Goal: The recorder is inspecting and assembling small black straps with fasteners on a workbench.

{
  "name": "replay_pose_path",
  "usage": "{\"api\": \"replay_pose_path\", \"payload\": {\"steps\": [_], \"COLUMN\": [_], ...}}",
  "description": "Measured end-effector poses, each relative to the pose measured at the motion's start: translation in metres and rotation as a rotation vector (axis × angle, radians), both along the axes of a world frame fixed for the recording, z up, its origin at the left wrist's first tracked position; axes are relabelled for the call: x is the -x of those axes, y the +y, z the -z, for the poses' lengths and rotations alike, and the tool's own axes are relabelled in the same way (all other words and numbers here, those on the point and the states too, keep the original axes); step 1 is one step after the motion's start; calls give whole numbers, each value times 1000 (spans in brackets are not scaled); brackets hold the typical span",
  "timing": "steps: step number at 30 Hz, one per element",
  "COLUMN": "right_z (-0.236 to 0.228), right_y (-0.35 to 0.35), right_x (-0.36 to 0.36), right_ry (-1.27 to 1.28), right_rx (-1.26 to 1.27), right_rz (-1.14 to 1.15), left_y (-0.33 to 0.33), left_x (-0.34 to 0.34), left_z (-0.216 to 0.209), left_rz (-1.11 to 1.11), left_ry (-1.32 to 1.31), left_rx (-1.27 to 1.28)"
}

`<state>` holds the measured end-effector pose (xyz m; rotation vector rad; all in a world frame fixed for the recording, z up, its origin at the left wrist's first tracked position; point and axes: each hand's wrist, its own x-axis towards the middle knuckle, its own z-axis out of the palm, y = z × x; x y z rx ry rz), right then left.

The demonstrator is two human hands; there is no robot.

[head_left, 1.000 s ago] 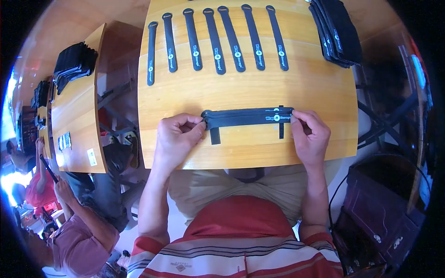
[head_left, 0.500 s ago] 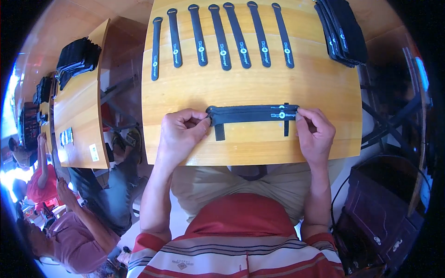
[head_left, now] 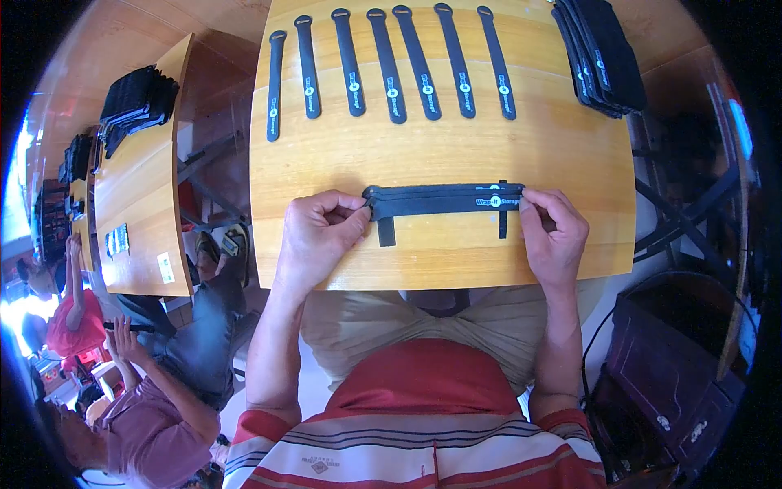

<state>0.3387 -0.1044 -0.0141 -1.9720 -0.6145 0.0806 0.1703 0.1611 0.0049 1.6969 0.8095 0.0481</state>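
A small stack of black storage straps [head_left: 432,200] is stretched level between my hands, near the front of the table. My left hand [head_left: 320,232] pinches its left end between thumb and fingers. At the other end, my right hand [head_left: 558,234] pinches the straps' tip. Beneath the stack, two short black strips stick out: a wider strip [head_left: 387,232] beside my left hand and a narrow strip [head_left: 503,226] beside my right. Farther back lie several single black straps [head_left: 394,73], spread in a row with their looped ends away from me.
At the table's [head_left: 309,171] back right corner stands a pile of black straps [head_left: 599,57]. Another table [head_left: 142,212] on the left bears a dark pile [head_left: 137,102] and small cards. A person [head_left: 159,416] sits there. A dark cabinet [head_left: 668,375] stands at my right.
My hands and the strap stack have stayed nearly still. The seated person at left has moved their arms, and a thin dark object now shows at their raised hands.
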Motion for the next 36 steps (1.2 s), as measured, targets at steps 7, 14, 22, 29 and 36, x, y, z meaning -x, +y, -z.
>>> {"api": "replay_pose_path", "payload": {"steps": [7,14,22,29,36], "right_z": [-1,-2,0,0,0], "right_y": [0,1,0,1,3], "right_x": [0,0,0,1,1], "right_ry": [1,-5,-20,3,-49], "right_rx": [0,12,9,-16,-12], "right_rz": [3,1,12,31,17], "left_y": [-1,0,0,-2,-4], "left_x": [-2,-1,0,-2,-2], "left_z": [-3,-2,2,-1,-2], "left_rz": [5,4,7,-17,-15], "left_ry": [5,0,-6,-1,9], "left_rx": [19,16,9,9,-9]}}
